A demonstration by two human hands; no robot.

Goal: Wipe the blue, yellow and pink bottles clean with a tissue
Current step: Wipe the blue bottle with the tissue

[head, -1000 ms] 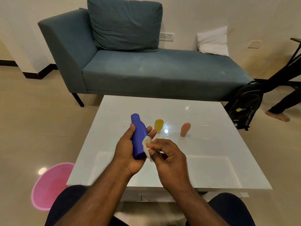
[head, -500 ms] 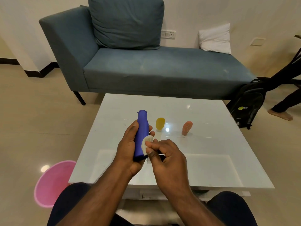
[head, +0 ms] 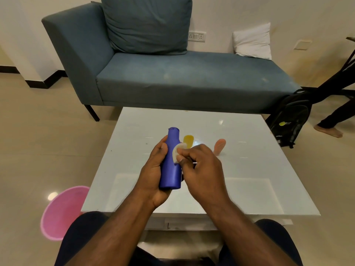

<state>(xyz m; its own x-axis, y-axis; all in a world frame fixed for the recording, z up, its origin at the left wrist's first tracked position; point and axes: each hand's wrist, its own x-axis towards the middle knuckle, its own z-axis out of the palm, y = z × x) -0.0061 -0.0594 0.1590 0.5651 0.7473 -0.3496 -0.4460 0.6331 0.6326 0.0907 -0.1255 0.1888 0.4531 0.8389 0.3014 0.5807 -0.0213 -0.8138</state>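
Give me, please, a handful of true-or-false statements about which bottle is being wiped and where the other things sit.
1. The left hand holds the blue bottle. True.
2. The right hand presses a tissue against the blue bottle. True.
3. The yellow bottle lies on the sofa. False: it is on the white table.
4. The pink bottle is in the right hand. False: it is on the table, untouched.
5. A pink basin sits on the floor left of the table. True.
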